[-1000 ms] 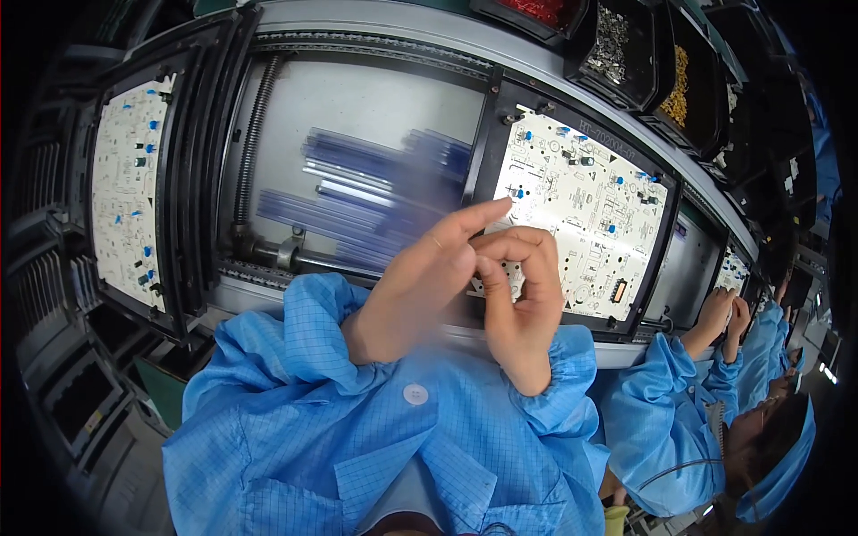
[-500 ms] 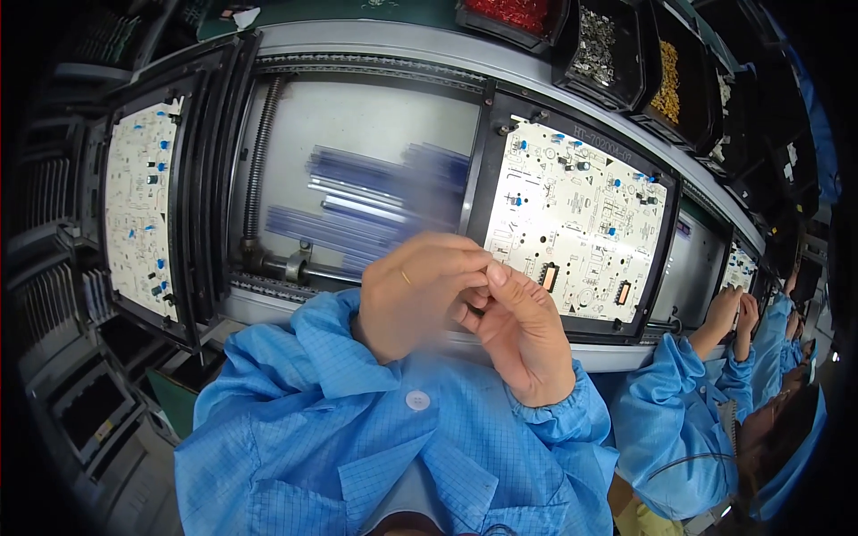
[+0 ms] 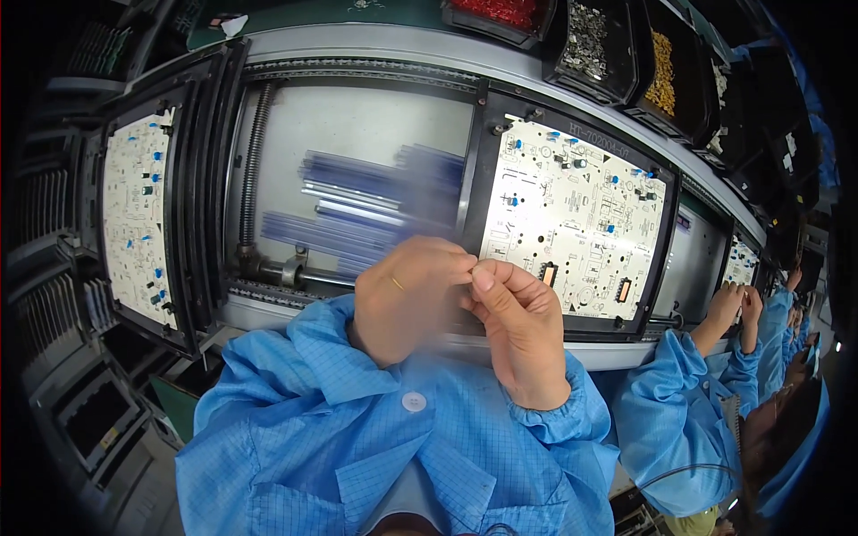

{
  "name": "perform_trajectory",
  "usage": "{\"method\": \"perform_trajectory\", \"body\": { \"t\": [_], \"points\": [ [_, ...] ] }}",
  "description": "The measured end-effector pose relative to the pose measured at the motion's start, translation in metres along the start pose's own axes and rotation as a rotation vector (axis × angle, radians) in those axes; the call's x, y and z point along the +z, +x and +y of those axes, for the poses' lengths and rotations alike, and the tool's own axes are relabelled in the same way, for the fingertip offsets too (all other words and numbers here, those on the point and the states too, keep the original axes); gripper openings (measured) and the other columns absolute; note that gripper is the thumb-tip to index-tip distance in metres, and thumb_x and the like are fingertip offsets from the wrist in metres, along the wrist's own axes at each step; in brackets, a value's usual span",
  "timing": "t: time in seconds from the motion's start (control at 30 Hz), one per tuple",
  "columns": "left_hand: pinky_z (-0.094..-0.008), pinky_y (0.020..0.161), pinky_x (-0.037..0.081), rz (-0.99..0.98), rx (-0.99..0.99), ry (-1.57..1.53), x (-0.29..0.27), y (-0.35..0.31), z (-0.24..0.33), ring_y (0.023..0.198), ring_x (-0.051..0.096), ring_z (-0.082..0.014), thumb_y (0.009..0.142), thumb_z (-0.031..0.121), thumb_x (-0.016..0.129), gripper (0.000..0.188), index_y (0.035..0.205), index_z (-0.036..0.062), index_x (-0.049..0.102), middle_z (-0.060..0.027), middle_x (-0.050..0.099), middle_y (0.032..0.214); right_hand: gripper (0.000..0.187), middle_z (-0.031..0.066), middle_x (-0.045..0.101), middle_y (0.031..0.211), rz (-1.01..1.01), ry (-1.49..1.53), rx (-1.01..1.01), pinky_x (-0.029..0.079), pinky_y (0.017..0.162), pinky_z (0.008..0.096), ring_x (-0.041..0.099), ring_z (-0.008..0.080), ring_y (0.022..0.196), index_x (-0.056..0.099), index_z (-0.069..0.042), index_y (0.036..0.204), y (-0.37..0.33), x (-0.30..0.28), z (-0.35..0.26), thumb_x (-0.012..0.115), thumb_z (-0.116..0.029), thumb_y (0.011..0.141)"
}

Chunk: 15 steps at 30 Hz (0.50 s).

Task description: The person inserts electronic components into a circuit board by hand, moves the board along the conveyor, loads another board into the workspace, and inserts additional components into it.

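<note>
My left hand [image 3: 398, 299] and my right hand [image 3: 518, 326] meet in front of my chest, fingertips touching. Each is pinched closed; anything between the fingers is too small or hidden to make out. A blurred patch covers part of the left hand. Just beyond the right hand lies a white circuit board [image 3: 572, 223] in a black carrier frame [image 3: 480, 170], with small blue and dark components on it. Beyond the left hand, bluish clear plastic tubes [image 3: 344, 214] lie on a pale metal surface, partly blurred.
At left, another populated board [image 3: 134, 210] sits in a black frame. Bins of red parts [image 3: 505, 12], silvery parts [image 3: 585, 45] and yellow parts [image 3: 661, 76] line the far side. To the right, a co-worker's hands [image 3: 728, 308] are over another board. A threaded rod [image 3: 256, 170] crosses the line.
My joined fingertips have shifted slightly left, and the right thumb and forefinger are pressed closer to the left fingertips. The boards and tubes lie as before.
</note>
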<state>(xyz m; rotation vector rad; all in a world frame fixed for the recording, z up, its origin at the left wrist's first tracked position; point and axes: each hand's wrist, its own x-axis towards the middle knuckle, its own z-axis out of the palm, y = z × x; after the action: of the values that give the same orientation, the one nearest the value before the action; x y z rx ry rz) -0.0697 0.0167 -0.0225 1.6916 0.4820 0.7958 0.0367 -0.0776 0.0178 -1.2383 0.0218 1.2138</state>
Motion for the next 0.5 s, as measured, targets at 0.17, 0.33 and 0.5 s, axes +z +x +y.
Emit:
{"method": "perform_trajectory", "body": {
  "t": [0.17,0.33,0.5],
  "points": [
    [-0.0245,0.072,0.051,0.003,-0.062,-0.011,-0.003,-0.001,0.005,0.082,0.062,-0.0171,0.089,-0.01,0.052,0.014,0.095,-0.0018,0.062,-0.0132,0.064,0.091,0.015,-0.0022,0.061,0.082,-0.025,-0.09,-0.05,0.042,0.072,0.0207,0.052,0.0054,0.076,0.065,0.0,0.099,-0.002,0.002,0.004,0.061,-0.013,0.091],
    [-0.0242,0.073,0.05,-0.1,-0.012,0.01,-0.008,0.001,-0.001,0.081,0.061,-0.017,0.088,-0.008,0.055,0.018,0.104,-0.0022,0.061,-0.0132,0.064,0.095,0.016,-0.0025,0.06,0.086,-0.034,-0.093,-0.029,0.041,0.074,0.0191,0.05,0.0046,0.081,0.064,0.0,0.1,-0.001,-0.001,0.0,0.061,-0.014,0.092],
    [-0.0257,0.077,0.047,-0.077,-0.158,-0.069,-0.016,-0.001,-0.003,0.085,0.058,-0.0155,0.091,0.003,0.056,0.027,0.117,-0.002,0.057,-0.0134,0.064,0.104,0.016,-0.0038,0.056,0.074,0.238,-0.47,-0.23,0.034,0.059,0.0166,0.044,0.0021,0.066,0.063,0.001,0.094,0.024,-0.024,-0.016,0.061,-0.014,0.091]
  ]
}}
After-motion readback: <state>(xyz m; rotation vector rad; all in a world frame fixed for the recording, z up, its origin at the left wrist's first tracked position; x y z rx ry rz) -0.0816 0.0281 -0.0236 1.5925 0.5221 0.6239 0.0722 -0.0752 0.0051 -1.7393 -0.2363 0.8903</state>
